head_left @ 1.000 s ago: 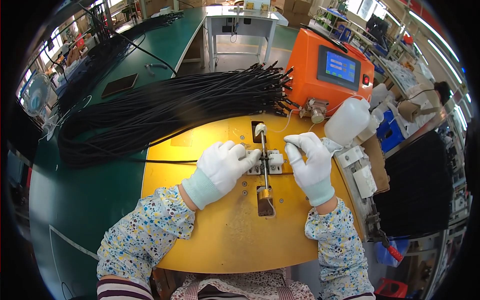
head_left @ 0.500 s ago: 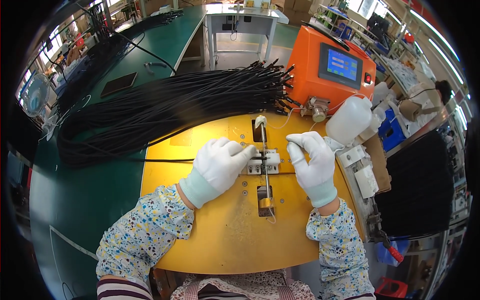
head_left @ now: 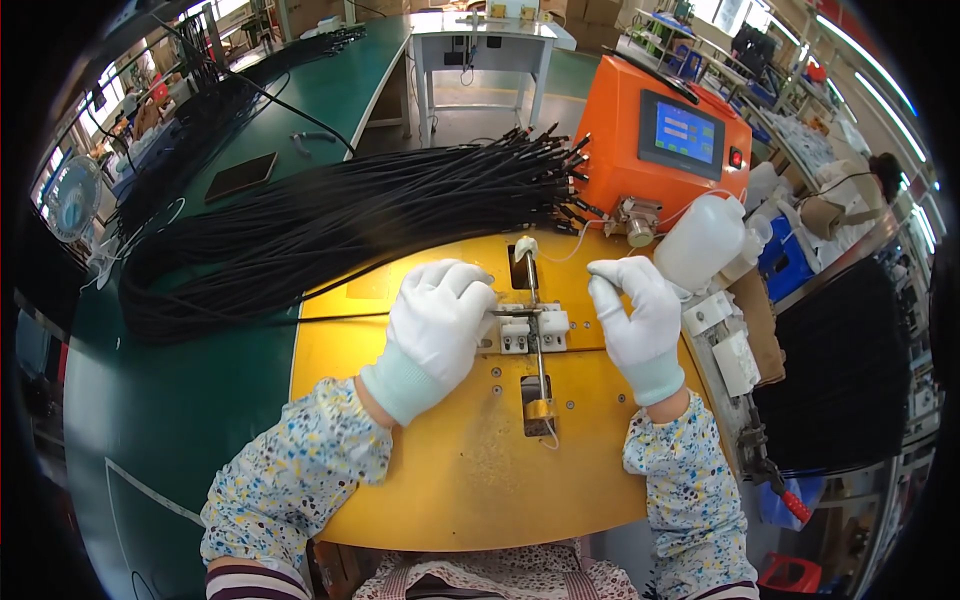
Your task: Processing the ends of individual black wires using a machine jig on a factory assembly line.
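Observation:
My left hand (head_left: 437,318), in a white glove, is closed around a thin black cable (head_left: 345,317). The cable enters the hand from the left, and its tip comes out toward a small white clamp block (head_left: 514,335) on the yellow plate. Two thin metal rods with gold-coloured and white ends meet at this block, one from the far side and one from the near side. To the right of the block my right hand (head_left: 640,312), also gloved, hovers with thumb and forefinger drawn together. Whatever may be between those fingertips is too small to make out.
Behind the yellow plate (head_left: 440,480) lies a thick bundle of black cables (head_left: 350,200) on the green table (head_left: 150,400). An orange machine with a screen (head_left: 620,120) stands at the far right, beside a white plastic bottle (head_left: 700,240). A red-handled toggle clamp (head_left: 795,503) is at the right edge.
My left hand has risen slightly at the clamp block, with the cable still in it. My right hand has shifted a little up and right. The whole view has moved slightly.

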